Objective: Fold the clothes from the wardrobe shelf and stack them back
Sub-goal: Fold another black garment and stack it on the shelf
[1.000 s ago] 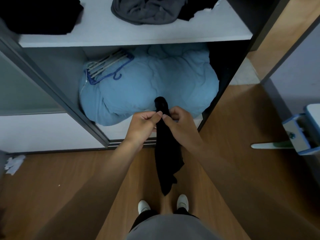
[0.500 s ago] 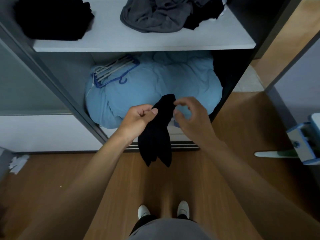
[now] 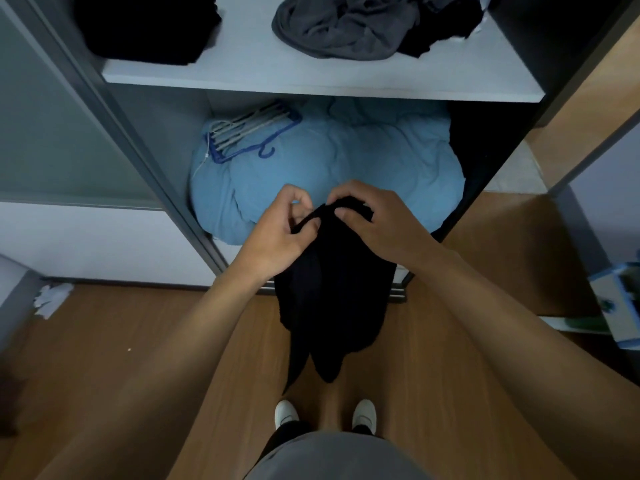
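A black garment hangs in front of the open wardrobe, over the wooden floor. My left hand pinches its top edge from the left. Beside it, my right hand grips the same bunched top edge with fingers curled over it. On the white wardrobe shelf above lie a folded black pile at the left and a crumpled grey garment with dark clothes at the right.
A light blue duvet fills the compartment below the shelf, with blue and white hangers on it. A sliding door frame runs at the left. White crumpled paper lies on the floor. A blue-white object stands at the right.
My right hand, off the garment half a second ago, now grips its top edge next to the left hand. The garment hangs lower and wider than before.
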